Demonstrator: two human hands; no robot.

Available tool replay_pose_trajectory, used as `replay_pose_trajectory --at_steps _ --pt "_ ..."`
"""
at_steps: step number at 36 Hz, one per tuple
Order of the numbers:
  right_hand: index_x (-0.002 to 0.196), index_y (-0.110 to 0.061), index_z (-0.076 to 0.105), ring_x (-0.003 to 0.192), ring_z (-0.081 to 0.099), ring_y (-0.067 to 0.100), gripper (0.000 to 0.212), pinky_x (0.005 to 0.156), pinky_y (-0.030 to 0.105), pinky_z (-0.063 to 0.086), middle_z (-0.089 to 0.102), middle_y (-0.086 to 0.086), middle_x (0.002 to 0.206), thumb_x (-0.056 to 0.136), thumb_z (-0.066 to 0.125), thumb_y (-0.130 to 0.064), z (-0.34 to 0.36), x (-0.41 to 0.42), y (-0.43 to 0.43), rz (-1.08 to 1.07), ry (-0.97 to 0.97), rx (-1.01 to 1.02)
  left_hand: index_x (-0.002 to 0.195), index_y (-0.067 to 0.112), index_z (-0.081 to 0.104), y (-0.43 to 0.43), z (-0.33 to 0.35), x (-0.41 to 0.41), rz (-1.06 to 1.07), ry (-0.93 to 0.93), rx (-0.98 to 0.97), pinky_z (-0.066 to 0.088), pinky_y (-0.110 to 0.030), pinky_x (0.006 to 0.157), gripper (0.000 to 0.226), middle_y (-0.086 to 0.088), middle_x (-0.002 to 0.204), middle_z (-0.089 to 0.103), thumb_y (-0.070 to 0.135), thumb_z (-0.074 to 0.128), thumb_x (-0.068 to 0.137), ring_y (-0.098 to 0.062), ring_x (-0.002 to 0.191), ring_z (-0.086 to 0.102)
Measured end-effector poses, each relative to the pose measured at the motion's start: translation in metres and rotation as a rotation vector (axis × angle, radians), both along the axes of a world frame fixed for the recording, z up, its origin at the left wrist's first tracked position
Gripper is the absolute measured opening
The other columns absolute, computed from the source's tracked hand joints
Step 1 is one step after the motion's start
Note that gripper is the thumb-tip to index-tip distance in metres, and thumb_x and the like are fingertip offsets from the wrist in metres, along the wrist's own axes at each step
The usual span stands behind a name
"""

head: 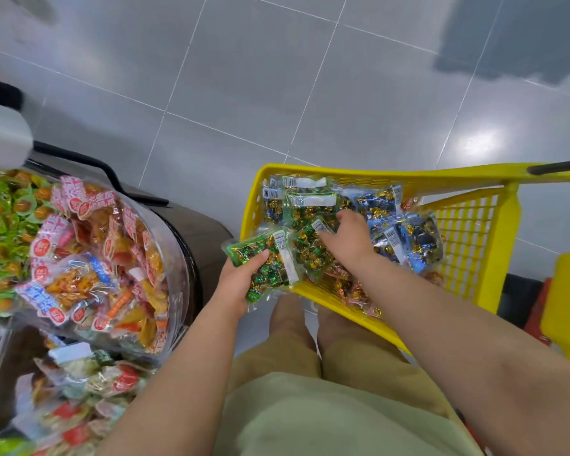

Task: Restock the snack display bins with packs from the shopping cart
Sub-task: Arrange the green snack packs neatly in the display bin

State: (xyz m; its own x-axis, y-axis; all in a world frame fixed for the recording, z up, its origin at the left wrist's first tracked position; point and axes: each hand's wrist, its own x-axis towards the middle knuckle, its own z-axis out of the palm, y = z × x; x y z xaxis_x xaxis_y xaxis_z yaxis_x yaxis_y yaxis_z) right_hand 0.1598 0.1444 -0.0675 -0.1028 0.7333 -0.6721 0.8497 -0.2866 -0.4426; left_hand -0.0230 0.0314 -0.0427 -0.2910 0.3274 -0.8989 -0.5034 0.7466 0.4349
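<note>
A yellow shopping cart (468,232) stands in front of me, holding several green and blue candy packs. My left hand (241,284) grips a stack of green candy packs (264,258) at the cart's near left corner. My right hand (346,238) reaches into the cart, its fingers pinching another green pack (306,248) lying among the others. Blue candy packs (405,238) lie to the right of that hand. A round clear display bin (178,258) on my left is full of red and orange snack packs (89,251).
A second bin section with green snack packs (4,225) sits at the far left, and a lower bin (79,390) of mixed packs lies below. Grey tiled floor (277,77) stretches beyond. My legs stand between the bins and the cart.
</note>
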Motion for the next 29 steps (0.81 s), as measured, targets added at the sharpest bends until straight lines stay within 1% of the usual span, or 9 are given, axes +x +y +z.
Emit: replay_pose_trajectory --at_steps 4,8,13,16,19,21,23,26,29 --pt "0.135 -0.006 0.03 0.117 0.05 0.034 0.071 0.094 0.044 0.046 0.052 0.017 0.126 0.082 0.07 -0.032 -0.006 -0.004 0.002 0.247 -0.087 -0.131 0.107 0.024 0.064 -0.01 -0.002 -0.002 0.068 -0.006 -0.029 0.058 -0.046 0.076 0.034 -0.006 0.101 0.075 0.02 0.079 0.077 -0.028 0.091 0.072" --pt "0.132 -0.011 0.026 0.095 0.061 0.032 0.074 0.086 0.046 0.049 0.061 0.011 0.106 0.08 0.072 -0.036 -0.008 -0.006 -0.002 0.237 -0.083 -0.16 0.11 0.024 0.062 -0.022 0.002 -0.003 0.11 0.021 -0.04 0.059 -0.041 0.069 0.038 -0.002 0.098 0.076 0.023 0.08 0.077 -0.023 0.087 0.073" --pt "0.126 -0.009 0.054 0.105 0.056 0.025 0.053 0.078 0.028 0.04 0.059 0.008 0.119 0.083 0.07 -0.036 -0.005 0.0 -0.003 0.21 0.116 -0.131 0.132 0.019 0.053 -0.041 0.013 -0.006 0.213 0.067 -0.034 0.047 -0.054 0.098 0.075 -0.009 0.128 0.063 0.031 0.087 0.066 -0.029 0.117 0.06" --pt "0.094 -0.014 0.066 0.08 0.054 0.015 0.019 0.074 0.025 0.037 0.059 -0.001 0.088 0.085 0.068 -0.03 0.011 -0.001 -0.004 0.154 0.236 -0.063 0.138 0.017 0.048 -0.052 0.023 -0.007 0.283 0.08 -0.013 0.04 -0.056 0.104 0.09 -0.01 0.136 0.056 0.034 0.089 0.06 -0.032 0.125 0.053" --pt "0.066 -0.019 0.055 0.063 0.043 0.01 0.024 0.064 0.027 0.036 0.048 -0.004 0.067 0.084 0.07 -0.024 0.038 -0.009 -0.007 0.104 0.35 0.035 0.133 0.014 0.054 -0.061 0.035 -0.009 0.308 0.07 -0.037 0.046 -0.052 0.1 0.077 -0.011 0.129 0.061 0.033 0.086 0.066 -0.032 0.118 0.058" --pt "0.075 -0.014 0.065 0.076 0.049 0.013 0.011 0.072 0.027 0.039 0.056 0.0 0.08 0.082 0.072 -0.018 0.061 -0.019 -0.013 0.118 0.446 0.133 0.115 0.011 0.065 -0.064 0.048 -0.012 0.343 0.015 -0.06 0.058 -0.044 0.077 0.048 -0.012 0.105 0.073 0.031 0.081 0.074 -0.029 0.093 0.071" --pt "0.081 -0.009 0.071 0.093 0.05 0.011 0.004 0.083 0.014 0.036 0.063 0.005 0.097 0.08 0.073 -0.012 0.084 -0.032 -0.022 0.183 0.567 0.232 0.096 0.009 0.069 -0.067 0.062 -0.017 0.38 -0.073 -0.062 0.059 -0.04 0.058 0.028 -0.012 0.083 0.075 0.03 0.076 0.08 -0.028 0.07 0.073" --pt "0.081 -0.008 0.071 0.104 0.05 0.009 0.002 0.086 -0.002 0.025 0.065 0.005 0.114 0.081 0.071 -0.01 0.112 -0.053 -0.044 0.364 0.658 0.275 0.099 0.01 0.069 -0.074 0.08 -0.028 0.439 -0.107 0.006 0.057 -0.046 0.081 0.03 -0.014 0.089 0.075 0.03 0.076 0.078 -0.03 0.081 0.071" --pt "0.085 -0.004 0.071 0.112 0.057 0.018 0.006 0.093 0.01 0.031 0.064 0.009 0.121 0.08 0.07 -0.003 0.128 -0.076 -0.074 0.576 0.692 0.275 0.107 0.008 0.069 -0.088 0.1 -0.042 0.541 -0.126 0.114 0.054 -0.049 0.087 0.032 -0.017 0.101 0.073 0.028 0.072 0.082 -0.032 0.095 0.069"
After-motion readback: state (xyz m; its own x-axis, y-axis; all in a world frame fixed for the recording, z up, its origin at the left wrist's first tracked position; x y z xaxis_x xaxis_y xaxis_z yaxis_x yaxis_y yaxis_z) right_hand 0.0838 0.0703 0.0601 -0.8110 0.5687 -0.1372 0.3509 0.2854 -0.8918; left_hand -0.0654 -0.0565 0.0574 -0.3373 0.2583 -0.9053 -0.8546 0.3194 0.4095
